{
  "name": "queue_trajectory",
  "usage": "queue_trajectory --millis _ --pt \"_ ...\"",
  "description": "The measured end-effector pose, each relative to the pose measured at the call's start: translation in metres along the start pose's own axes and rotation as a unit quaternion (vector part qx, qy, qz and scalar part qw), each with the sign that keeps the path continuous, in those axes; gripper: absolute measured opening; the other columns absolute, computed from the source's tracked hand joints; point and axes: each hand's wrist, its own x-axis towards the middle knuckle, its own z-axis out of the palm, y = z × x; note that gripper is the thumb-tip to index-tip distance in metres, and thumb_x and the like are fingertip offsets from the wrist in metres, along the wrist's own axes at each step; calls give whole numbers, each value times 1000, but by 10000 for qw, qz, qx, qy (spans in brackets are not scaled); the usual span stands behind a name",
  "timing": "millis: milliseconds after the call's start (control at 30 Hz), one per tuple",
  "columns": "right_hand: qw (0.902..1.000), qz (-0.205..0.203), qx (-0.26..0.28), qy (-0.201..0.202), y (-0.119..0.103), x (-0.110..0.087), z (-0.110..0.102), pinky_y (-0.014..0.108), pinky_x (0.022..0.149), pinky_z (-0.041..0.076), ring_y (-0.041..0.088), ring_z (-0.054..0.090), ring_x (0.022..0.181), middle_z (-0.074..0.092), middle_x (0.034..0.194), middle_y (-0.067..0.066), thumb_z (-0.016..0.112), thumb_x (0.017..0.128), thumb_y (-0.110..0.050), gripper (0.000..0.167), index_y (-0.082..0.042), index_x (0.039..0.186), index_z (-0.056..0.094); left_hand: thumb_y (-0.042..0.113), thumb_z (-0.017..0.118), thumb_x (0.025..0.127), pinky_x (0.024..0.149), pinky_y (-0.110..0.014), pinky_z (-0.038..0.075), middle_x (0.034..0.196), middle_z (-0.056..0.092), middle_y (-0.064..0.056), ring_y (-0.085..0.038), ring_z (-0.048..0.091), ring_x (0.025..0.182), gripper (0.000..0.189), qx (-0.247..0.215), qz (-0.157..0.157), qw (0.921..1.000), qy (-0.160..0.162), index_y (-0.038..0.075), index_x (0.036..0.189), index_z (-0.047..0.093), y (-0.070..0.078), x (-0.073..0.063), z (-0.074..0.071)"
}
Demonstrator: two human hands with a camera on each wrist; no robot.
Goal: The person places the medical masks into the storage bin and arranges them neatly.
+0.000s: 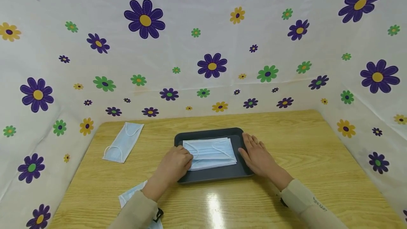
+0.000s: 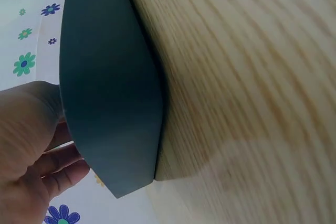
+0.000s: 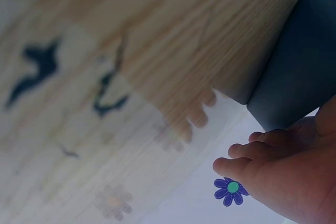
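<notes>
A dark grey tray (image 1: 219,177) lies on the table with a small stack of light blue face masks (image 1: 210,154) in it, ear loops on top. My left hand (image 1: 175,163) grips the tray's left rim with curled fingers, close to the stack's left end. In the left wrist view, the side of the tray (image 2: 113,82) stands beside that hand (image 2: 26,150). At the opposite end my right hand (image 1: 259,158) rests along the right rim, its fingers extended. The right wrist view has the fingers (image 3: 252,153) against the tray's outer corner (image 3: 294,87).
A single face mask (image 1: 124,142) lies flat on the wooden table (image 1: 286,133) at the back left. Another mask (image 1: 131,193) is partly covered by the left forearm at the front. A white flowered sheet (image 1: 178,52) hangs behind and along both sides.
</notes>
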Motion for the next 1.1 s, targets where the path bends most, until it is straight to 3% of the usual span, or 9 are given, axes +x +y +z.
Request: queue_trajectory --millis 333,600,833,1100 --pt "10000 -14 3 37 1 -1 1 73 121 27 54 29 155 30 167 33 44 114 -32 69 10 163 21 10 86 87 73 -32 54 83 76 3 -16 67 81 8 -500 148 9986 65 14 86 79 10 5 2" --pt "10000 0 -8 22 1 0 1 73 121 26 54 28 155 29 168 32 43 115 -33 69 10 163 20 11 85 88 74 -34 55 84 77 2 -17 68 82 7 -624 287 9974 -229 12 87 78 15 6 3" --pt "10000 25 18 -5 1 0 1 73 122 26 54 27 155 29 168 32 42 115 -33 69 10 164 20 19 91 83 75 -34 55 88 75 1 -18 66 84 15 -385 121 9974 -605 13 91 80 14 3 4" --pt "10000 21 -16 12 2 0 3 73 121 26 54 28 155 29 168 32 43 114 -32 69 10 163 21 14 90 84 75 -34 54 89 73 0 -19 64 86 12 -360 -95 9970 -671 13 90 80 13 1 7"
